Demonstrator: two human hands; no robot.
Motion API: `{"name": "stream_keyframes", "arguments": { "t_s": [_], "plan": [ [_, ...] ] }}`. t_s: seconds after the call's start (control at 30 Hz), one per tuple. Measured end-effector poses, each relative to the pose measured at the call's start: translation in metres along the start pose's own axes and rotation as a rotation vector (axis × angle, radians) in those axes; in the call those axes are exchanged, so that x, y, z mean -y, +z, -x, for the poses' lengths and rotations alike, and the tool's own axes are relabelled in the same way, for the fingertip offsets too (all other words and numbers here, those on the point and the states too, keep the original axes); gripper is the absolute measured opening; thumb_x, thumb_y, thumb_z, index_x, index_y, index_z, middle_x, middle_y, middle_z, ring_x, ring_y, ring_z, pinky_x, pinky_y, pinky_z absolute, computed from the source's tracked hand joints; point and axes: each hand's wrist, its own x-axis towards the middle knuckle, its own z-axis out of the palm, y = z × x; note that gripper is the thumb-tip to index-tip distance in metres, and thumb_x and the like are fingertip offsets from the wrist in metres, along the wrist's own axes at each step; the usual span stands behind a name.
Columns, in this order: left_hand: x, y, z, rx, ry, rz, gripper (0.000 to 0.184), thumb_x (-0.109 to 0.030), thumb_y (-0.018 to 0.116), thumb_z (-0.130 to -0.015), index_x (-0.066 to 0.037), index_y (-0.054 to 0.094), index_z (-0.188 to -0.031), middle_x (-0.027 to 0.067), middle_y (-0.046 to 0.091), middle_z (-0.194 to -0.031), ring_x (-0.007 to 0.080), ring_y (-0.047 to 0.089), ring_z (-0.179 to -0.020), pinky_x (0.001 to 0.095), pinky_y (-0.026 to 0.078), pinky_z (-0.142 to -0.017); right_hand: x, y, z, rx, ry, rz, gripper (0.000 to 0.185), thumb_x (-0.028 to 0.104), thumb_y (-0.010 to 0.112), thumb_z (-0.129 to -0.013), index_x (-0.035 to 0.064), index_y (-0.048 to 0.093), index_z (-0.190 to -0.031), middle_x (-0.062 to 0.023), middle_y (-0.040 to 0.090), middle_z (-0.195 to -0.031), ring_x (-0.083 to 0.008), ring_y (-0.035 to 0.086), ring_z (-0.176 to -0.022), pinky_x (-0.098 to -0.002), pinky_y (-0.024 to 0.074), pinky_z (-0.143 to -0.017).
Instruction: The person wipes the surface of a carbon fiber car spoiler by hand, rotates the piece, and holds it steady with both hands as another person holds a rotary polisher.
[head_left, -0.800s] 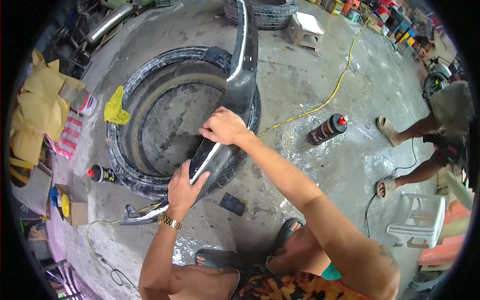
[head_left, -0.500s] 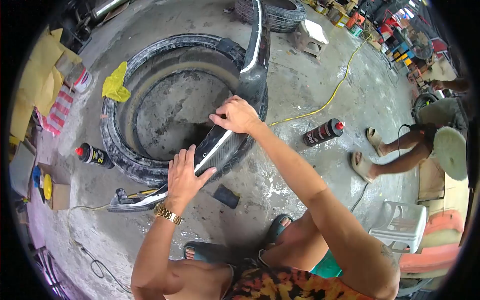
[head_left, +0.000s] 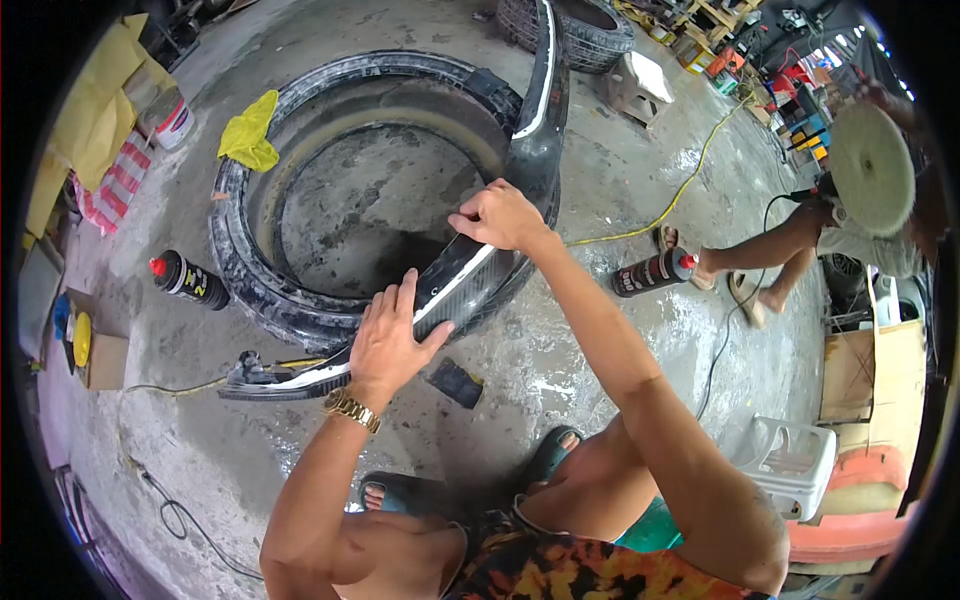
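A grey concrete floor (head_left: 590,370), shiny in places, is filling the view as the camera wearer is looking down. At the right, a co-worker (head_left: 770,240) in sandals is standing bare-legged. A large black tyre (head_left: 232,215), streaked with white, is lying flat on the floor. A long carbon-patterned trim panel (head_left: 540,150) is resting across the tyre's right side, its near end reaching past the tyre at lower left. A white plastic stool (head_left: 790,465) is sitting at lower right. A round pale pad (head_left: 872,170) is now showing higher beside the co-worker than a moment ago; it is remaining apart from the panel, so the handwork there appears undisturbed. The wearer's right hand (head_left: 500,218) is curling its fingers over the panel, apparently gripping its edge. The left hand (head_left: 395,335) is lying on the panel closer in, its grip spread rather than closed. Both are staying on the same stretch, seemingly steadying it. A red-capped black bottle (head_left: 645,272) is now having the co-worker's feet just beside it. A yellow cloth (head_left: 250,130) is draping over the tyre's left edge. A gold wristwatch (head_left: 352,408) is circling the left wrist.
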Motion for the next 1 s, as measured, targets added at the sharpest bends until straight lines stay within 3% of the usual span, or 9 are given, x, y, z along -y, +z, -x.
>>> {"name": "stream_keyframes", "arguments": {
  "t_s": [0.1,0.17,0.37,0.5,0.67,0.77,1.0],
  "plan": [
    [-0.002,-0.003,-0.001,-0.026,0.02,-0.002,0.081,-0.046,0.074,-0.084,0.001,0.044,-0.143,0.018,0.058,-0.114,0.0352,0.057,-0.107,0.0449,0.048,-0.096,0.006,-0.008,-0.003,0.026,0.028,-0.046,0.04,0.038,0.061,-0.091,0.0051,0.073,-0.072,-0.0137,0.065,-0.066,-0.032,0.063,-0.075,-0.0409,0.0438,-0.096],
    [0.002,0.001,-0.001,-0.068,0.026,0.055,0.078,-0.045,0.074,-0.083,-0.003,0.046,-0.143,0.0176,0.058,-0.113,0.0365,0.056,-0.105,0.0457,0.048,-0.095,0.01,-0.013,-0.005,0.118,0.067,-0.016,0.037,0.037,0.06,-0.089,0.0071,0.077,-0.076,-0.0176,0.071,-0.075,-0.0339,0.068,-0.08,-0.0391,0.0441,-0.098],
    [0.0,0.002,-0.001,-0.102,-0.011,0.166,0.069,-0.034,0.079,-0.082,-0.002,0.052,-0.136,0.0219,0.057,-0.116,0.0428,0.055,-0.109,0.0486,0.046,-0.096,0.004,-0.006,-0.007,0.061,0.027,0.023,0.038,0.039,0.06,-0.089,0.0063,0.077,-0.078,-0.0159,0.073,-0.08,-0.0323,0.07,-0.083,-0.0417,0.0434,-0.1],
    [0.007,0.007,-0.002,-0.124,0.05,0.208,0.065,-0.03,0.078,-0.083,-0.003,0.052,-0.137,0.0209,0.057,-0.112,0.0417,0.055,-0.104,0.0494,0.046,-0.092,0.005,-0.008,-0.009,0.103,0.048,-0.001,0.039,0.039,0.06,-0.089,0.0051,0.077,-0.081,-0.0165,0.074,-0.085,-0.0309,0.071,-0.086,-0.0431,0.043,-0.101],
    [0.01,0.012,-0.001,-0.115,0.026,0.183,0.064,-0.029,0.077,-0.084,-0.004,0.053,-0.138,0.0216,0.057,-0.117,0.0414,0.054,-0.112,0.0492,0.043,-0.099,0.011,-0.016,-0.009,0.114,0.086,0.072,0.037,0.039,0.062,-0.088,0.0052,0.077,-0.089,-0.0166,0.075,-0.091,-0.0326,0.072,-0.09,-0.0404,0.0431,-0.103],
    [0.002,0.008,-0.001,-0.097,0.009,0.143,0.058,-0.023,0.074,-0.086,-0.001,0.054,-0.136,0.0216,0.059,-0.119,0.0394,0.056,-0.111,0.0452,0.044,-0.1,0.006,-0.01,-0.007,0.078,0.081,0.028,0.036,0.038,0.062,-0.088,0.0051,0.077,-0.089,-0.0166,0.075,-0.09,-0.033,0.072,-0.09,-0.0412,0.0424,-0.105],
    [-0.007,0.007,-0.002,-0.077,0.016,0.065,0.058,-0.023,0.075,-0.086,-0.002,0.054,-0.136,0.0204,0.059,-0.119,0.0384,0.056,-0.113,0.0459,0.043,-0.101,-0.006,0.006,0.002,-0.032,0.049,-0.046,0.036,0.04,0.062,-0.087,0.0064,0.075,-0.08,-0.0161,0.074,-0.081,-0.0324,0.07,-0.081,-0.0392,0.0449,-0.097]
  ]
}}
